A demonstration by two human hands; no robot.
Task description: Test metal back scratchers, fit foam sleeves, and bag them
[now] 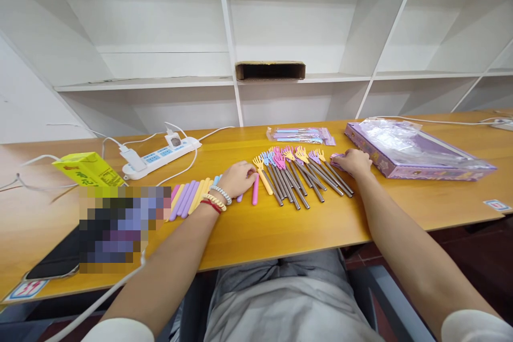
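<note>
So the pile of claw-tipped metal rods [279, 160] is on the table, right in front of the wearer. Just right of the pile, the right hand [356, 161] has its fingertips at a small purple piece [337, 158], can't tell if they're clamped. Left of it, the left hand [238, 178] is over a row of colored tubes [188, 199], grip hidden. Behind the pile there's a plastic packet [300, 135], and farther right a purple box [436, 172].

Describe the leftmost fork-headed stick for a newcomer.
On the wooden desk, fork-headed sticks lie between left hand and right hand. Take the leftmost stick, just right of the pink tube. Its shaft is yellow like its head; its neighbours' shafts are bare metal.
</note>
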